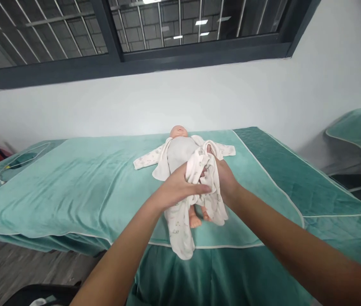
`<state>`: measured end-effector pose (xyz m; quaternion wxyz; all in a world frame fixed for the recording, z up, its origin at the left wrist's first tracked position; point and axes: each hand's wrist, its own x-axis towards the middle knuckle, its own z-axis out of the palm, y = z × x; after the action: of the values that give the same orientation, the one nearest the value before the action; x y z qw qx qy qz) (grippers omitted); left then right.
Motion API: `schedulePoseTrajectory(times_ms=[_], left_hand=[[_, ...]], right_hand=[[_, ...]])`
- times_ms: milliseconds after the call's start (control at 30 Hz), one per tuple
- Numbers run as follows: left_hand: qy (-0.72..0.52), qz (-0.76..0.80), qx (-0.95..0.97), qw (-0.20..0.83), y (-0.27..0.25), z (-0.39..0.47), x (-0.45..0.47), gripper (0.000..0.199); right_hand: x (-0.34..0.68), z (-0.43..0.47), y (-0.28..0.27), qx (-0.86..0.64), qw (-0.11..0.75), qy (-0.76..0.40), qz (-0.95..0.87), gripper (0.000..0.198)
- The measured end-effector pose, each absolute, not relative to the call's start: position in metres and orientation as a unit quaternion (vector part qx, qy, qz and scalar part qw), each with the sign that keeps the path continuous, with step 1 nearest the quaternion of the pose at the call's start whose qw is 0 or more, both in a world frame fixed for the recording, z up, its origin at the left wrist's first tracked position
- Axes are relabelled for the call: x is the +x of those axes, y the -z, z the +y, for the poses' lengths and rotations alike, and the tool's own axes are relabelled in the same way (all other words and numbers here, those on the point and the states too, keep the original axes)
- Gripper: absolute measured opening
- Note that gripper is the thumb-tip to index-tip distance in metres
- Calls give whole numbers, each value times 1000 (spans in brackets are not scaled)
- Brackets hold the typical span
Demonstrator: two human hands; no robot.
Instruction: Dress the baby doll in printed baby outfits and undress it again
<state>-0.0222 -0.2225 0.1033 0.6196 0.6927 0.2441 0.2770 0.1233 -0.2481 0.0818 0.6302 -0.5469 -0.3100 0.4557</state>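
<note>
A baby doll lies on its back on the green bed cover, head toward the wall and bare feet toward me. It wears an open white patterned jacket with the sleeves spread, over a grey-white torso. Above its legs I hold printed white baby trousers, bunched at the top, with the legs hanging down. My left hand grips the bunched cloth from the left, thumb across the front. On the other side my right hand grips the cloth, its fingers partly hidden behind the fabric. The doll's feet show between the trouser legs.
The bed's green cover has a pale piped edge. A white cable lies at the left end. Behind the bed are a white wall and a barred window. A dark chair stands at the lower left.
</note>
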Motion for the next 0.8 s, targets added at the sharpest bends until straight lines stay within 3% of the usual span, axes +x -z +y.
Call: schedulePoseTrajectory(times_ms=[133, 233, 367, 500, 567, 800], left_hand=[[-202, 286, 793, 498, -113, -230, -23, 37], [-155, 286, 812, 485, -120, -227, -28, 33], [-156, 283, 764, 558, -117, -218, -34, 33], [-373, 260, 553, 698, -103, -210, -34, 40], [-422, 236, 474, 736, -99, -209, -31, 44], [-305, 260, 457, 794, -98, -218, -24, 60]], right_hand=[[123, -246, -81, -561, 629, -477, -250, 53], [127, -244, -80, -578, 610, -480, -251, 55], [132, -242, -79, -545, 624, -478, -292, 60], [138, -246, -74, -434, 617, -525, -394, 62], [139, -251, -69, -414, 583, -552, -429, 63], [150, -258, -62, -365, 425, -656, -507, 66]])
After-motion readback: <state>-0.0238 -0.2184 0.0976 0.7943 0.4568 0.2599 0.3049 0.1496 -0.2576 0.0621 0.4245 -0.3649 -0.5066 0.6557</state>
